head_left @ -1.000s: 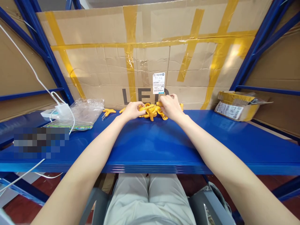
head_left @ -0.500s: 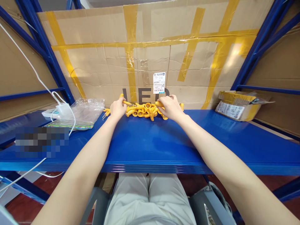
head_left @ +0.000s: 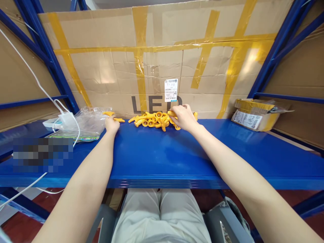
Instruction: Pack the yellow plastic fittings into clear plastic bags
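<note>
A pile of yellow plastic pieces (head_left: 151,123), several with round cup-like ends, lies at the back of the blue shelf against the cardboard. My left hand (head_left: 112,125) is left of the pile, its fingers closed around a yellow T-handled piece (head_left: 108,113). A yellow handle end (head_left: 118,120) shows beside that hand; whether it belongs to the same piece I cannot tell. At the pile's right end, my right hand (head_left: 184,117) is closed on a yellow piece (head_left: 171,113) just above the others. The fingers hide part of both pieces.
A clear plastic bag (head_left: 88,123) and a white charger with its cable (head_left: 67,118) lie to the left. An open, taped small carton (head_left: 253,116) stands at the right. The large taped cardboard (head_left: 111,74) closes off the back, between blue posts.
My left hand has moved left, away from the pile, to where several yellow pieces with metal spirals lay. My right hand has stayed almost still at the pile's right end.
</note>
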### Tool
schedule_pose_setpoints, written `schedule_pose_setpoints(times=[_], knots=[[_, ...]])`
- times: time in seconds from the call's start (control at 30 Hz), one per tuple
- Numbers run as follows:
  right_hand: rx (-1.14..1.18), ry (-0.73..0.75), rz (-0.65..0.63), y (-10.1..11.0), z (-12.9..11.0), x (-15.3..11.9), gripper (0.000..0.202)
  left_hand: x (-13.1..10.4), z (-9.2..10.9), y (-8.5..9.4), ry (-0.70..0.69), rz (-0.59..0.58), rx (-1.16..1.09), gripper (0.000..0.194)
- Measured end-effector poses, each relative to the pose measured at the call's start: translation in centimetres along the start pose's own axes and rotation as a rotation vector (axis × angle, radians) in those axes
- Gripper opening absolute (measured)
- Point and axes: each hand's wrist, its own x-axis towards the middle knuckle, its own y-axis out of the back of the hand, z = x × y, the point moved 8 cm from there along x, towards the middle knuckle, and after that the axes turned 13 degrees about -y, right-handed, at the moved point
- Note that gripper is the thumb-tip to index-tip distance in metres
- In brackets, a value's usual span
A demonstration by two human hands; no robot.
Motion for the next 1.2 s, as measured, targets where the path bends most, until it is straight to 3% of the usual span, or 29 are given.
schedule_pose_setpoints(times=[0.1, 0.23, 0.53, 0.77, 0.87, 0.97, 1.1, 1.2], knots=[[-0.007, -0.009, -0.012, 0.0, 0.0, 0.0, 0.016, -0.5, -0.2, -0.1, 0.131, -0.006, 0.106, 0.043], [-0.016, -0.027, -0.045, -0.1, 0.0, 0.0, 0.016, -0.5, 0.6, -1.0, 0.13, -0.123, 0.143, 0.044], [-0.008, -0.038, -0.047, -0.3, 0.2, 0.0, 0.016, -0.6, 0.1, -3.1, 0.074, -0.313, 0.216, 0.049], [0.016, -0.086, -0.025, -0.3, 0.6, 0.2, 0.017, -0.7, -0.9, -4.1, 0.104, -0.334, 0.185, 0.042], [0.069, -0.243, 0.019, -0.2, 3.0, 0.5, 0.024, -0.5, -0.5, -4.1, 0.044, -0.321, 0.197, 0.04], [0.11, -0.527, 0.031, -0.6, 7.8, 0.1, 0.033, -0.1, 0.1, -4.0, 0.003, -0.293, 0.182, 0.041], [0.124, -0.937, -0.106, -2.7, 14.7, -2.5, 0.032, 0.3, 1.5, -3.7, -0.044, -0.265, 0.141, 0.044], [0.132, -1.107, -0.2, -4.1, 18.0, -4.8, 0.033, 0.5, 3.2, -3.5, -0.107, -0.262, 0.138, 0.041]])
